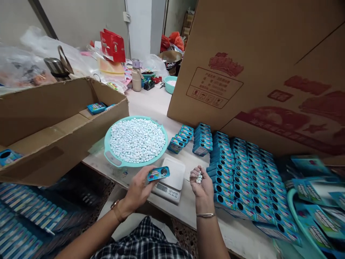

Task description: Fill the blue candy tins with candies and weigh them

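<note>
My left hand (138, 189) grips a small blue box (155, 175) with a round dark hole in its upper face, held over the near-left part of a white digital scale (175, 174). To the right of the scale, my right hand (202, 181) is turned palm up with curled fingers, cupping several small white pellets (199, 177). A turquoise basin (107, 144) full of similar white and pale pellets (137, 140) stands behind my left hand. Rows of blue boxes (223, 169) with dark round holes stand just right of my right hand.
An open cardboard box (61, 135) holding a few blue boxes is at left. A large printed carton (256, 72) leans behind the rows. At right, a turquoise tub (292, 205) holds flat blue packages. A bottle (136, 77) and bags stand at the back; stacked blue packs (29, 212) lie lower left.
</note>
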Demonstrator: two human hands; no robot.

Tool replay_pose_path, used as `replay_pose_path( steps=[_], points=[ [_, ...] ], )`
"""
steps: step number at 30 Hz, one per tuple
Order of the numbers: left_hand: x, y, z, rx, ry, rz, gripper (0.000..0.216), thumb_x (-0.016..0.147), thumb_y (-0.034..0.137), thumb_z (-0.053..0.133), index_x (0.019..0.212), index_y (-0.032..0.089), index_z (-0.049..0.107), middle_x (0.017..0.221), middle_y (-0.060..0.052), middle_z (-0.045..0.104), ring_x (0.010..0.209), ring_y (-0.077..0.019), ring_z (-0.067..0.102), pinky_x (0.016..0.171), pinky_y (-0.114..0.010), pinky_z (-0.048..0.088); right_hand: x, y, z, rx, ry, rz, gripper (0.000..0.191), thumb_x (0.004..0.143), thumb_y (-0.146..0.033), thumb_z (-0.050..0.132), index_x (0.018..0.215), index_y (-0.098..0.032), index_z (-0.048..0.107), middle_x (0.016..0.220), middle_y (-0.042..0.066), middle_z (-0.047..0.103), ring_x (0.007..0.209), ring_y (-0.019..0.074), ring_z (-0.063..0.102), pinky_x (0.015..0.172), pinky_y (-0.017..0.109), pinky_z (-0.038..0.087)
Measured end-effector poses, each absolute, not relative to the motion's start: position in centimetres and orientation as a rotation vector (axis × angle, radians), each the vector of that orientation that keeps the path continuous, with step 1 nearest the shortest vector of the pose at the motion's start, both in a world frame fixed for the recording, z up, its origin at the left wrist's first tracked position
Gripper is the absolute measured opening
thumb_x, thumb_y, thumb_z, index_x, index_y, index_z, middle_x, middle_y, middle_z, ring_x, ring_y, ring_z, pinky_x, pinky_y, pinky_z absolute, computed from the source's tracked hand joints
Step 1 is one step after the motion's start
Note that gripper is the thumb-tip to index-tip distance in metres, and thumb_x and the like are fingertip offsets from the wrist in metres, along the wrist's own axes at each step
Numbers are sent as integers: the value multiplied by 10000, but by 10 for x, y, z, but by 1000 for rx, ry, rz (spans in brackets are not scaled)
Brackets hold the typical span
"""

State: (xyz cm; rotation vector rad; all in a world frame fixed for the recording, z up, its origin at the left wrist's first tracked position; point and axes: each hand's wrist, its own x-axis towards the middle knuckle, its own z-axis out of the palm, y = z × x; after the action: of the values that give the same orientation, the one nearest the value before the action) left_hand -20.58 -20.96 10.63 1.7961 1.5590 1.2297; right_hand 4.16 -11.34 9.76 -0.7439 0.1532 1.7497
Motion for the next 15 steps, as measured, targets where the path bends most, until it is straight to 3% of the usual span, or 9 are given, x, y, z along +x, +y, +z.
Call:
replay_pose_path(
  steps=[4, 9, 12, 15],
  points=[
    [-181, -159, 100, 1881, 1331, 1180, 376, 893, 204, 593, 1264, 213, 527, 1217, -101, 642, 1139, -229, 608, 1019, -403, 484, 42, -105, 109, -841, 116, 1614, 116, 900, -152, 489, 796, -175, 533, 658, -28, 557, 561, 74, 555, 527, 187, 520],
    [-173, -129, 98, 1985, 1253, 1021, 483, 868, 226, 629, 1331, 187, 497, 1293, -134, 609, 1203, -259, 581, 1055, -468, 470, 54, -101, 113, -892, 105, 1514, 64, 860, -117, 531, 840, -159, 576, 753, 7, 635, 663, 95, 628, 619, 223, 567],
    [-183, -147, 118, 1929, 1351, 1222, 642, 859, 258, 664, 1442, 227, 398, 1420, -139, 515, 1314, -275, 498, 1093, -486, 443, 65, -103, 106, -874, 90, 1517, 73, 845, -102, 550, 834, -167, 582, 763, -1, 637, 678, 93, 635, 645, 231, 574],
    [-197, -173, 140, 1695, 1459, 1653, 538, 856, 194, 665, 1365, 246, 500, 1288, -102, 609, 1194, -254, 600, 1003, -438, 527, 71, -105, 99, -837, 91, 1552, 77, 850, -107, 554, 819, -173, 579, 727, -18, 608, 646, 85, 615, 630, 223, 564]
  ],
)
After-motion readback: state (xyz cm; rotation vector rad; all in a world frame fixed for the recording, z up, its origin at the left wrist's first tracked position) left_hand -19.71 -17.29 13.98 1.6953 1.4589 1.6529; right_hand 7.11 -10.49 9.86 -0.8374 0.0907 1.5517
